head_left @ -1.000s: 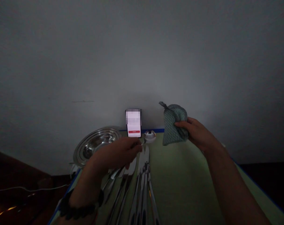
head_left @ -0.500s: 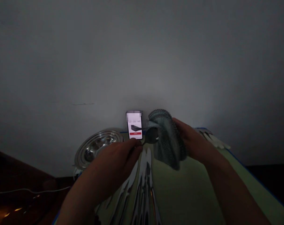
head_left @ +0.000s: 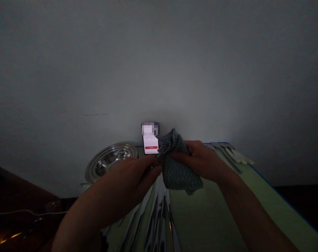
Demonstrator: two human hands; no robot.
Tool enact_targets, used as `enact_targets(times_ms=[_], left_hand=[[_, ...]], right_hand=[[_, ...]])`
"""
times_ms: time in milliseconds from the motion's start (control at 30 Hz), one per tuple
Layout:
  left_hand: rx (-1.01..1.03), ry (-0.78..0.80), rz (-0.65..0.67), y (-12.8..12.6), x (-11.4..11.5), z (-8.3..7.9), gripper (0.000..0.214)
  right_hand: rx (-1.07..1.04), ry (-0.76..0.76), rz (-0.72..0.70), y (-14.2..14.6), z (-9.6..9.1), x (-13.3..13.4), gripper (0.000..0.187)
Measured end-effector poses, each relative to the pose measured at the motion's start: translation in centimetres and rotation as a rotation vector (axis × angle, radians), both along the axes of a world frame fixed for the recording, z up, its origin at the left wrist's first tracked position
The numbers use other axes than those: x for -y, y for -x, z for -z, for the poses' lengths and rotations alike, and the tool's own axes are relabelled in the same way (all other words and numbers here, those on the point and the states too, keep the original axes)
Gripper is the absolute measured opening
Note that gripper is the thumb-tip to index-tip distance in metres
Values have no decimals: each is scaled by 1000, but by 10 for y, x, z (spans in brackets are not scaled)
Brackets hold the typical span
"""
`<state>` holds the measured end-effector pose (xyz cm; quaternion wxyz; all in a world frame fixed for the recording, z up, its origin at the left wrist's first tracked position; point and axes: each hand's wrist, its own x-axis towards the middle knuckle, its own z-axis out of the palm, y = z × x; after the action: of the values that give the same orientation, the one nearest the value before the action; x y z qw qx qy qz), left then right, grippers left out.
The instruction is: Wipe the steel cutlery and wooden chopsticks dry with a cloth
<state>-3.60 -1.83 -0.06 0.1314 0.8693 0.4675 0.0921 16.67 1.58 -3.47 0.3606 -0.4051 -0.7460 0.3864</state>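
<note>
My left hand (head_left: 134,178) is closed in a pinch at the left edge of a grey-green checked cloth (head_left: 178,175). The spoon it held a moment before is now covered by the cloth and my fingers. Wrapped around the folded cloth from the right is my right hand (head_left: 201,157), its thumb pressing on the near face. Both hands are in the air above several table knives (head_left: 156,224), which lie side by side with their handles towards me.
A lit phone (head_left: 150,141) leans on the wall behind. Shiny metal bowls or plates (head_left: 106,161) stand nested at the left. Several pieces of cutlery (head_left: 234,154), some pale-handled, lie at the back right of the green tabletop (head_left: 206,217), which has a blue edge.
The cloth has folded leftwards over the spoon's bowl, which showed before. My right hand has moved slightly left and turned, with its thumb now on the near side. Dark-handled cutlery at right is now uncovered.
</note>
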Motion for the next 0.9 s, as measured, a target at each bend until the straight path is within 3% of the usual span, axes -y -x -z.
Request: enact_targets(times_ms=[167,267,567,733,900], left_hand=[[-19,43,-56,8,-2,5,31],[24,47,-28,14,-4,3,30],[-12,25,12,12,-4,-1,35],[-69,48,61,5,-5,0,36],[-17,99,89,7,-8,2,35]], right_hand=[[-82,53,9,-13,6,-5,22],[-89,100,-89,-26,5,-5,25],[270,-19,-338,-35,-9,5,22],[479,-33,-364,-31,-10,8,22],[496,-46,-290,-33,-13,11,20]])
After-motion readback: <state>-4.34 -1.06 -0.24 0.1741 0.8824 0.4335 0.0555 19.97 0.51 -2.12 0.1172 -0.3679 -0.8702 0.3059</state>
